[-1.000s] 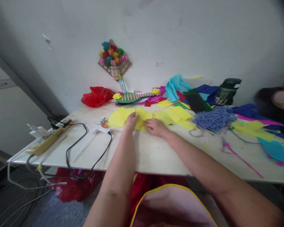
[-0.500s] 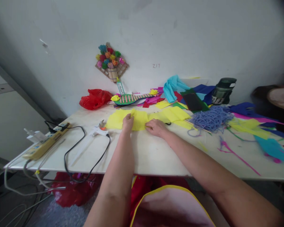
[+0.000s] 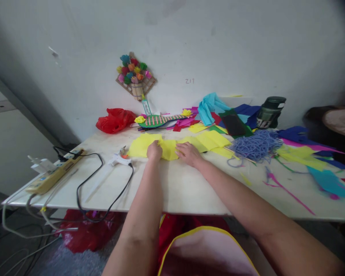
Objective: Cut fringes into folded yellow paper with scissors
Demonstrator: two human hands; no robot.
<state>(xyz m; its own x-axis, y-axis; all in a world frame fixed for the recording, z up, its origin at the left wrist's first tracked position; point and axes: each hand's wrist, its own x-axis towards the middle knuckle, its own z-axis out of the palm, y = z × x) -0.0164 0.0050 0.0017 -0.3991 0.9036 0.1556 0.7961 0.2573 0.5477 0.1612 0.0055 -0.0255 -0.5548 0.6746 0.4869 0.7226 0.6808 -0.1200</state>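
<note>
A yellow crepe paper sheet [image 3: 145,142] lies on the white table in front of me, its middle stretch sagging a little between my hands. My left hand [image 3: 154,151] is closed on the paper, with part of the sheet spreading out to its left. At the right end of that middle stretch, my right hand [image 3: 189,154] has its fingers closed on the edge. Beyond the right hand lie more yellow paper pieces [image 3: 212,139], partly hidden by it. The fingertips of both hands are hard to make out.
A white glue gun [image 3: 119,159] with a black cord and a power strip [image 3: 57,172] occupy the left side. To the right are a tangle of purple-blue yarn [image 3: 255,145], a dark bottle [image 3: 271,112] and coloured paper scraps. A red plastic bag [image 3: 116,120] sits at the back.
The yellow paper between my hands has dropped slightly toward me and its lower edge now bends. My left hand has turned and shifted a little nearer; the right hand has hardly moved.
</note>
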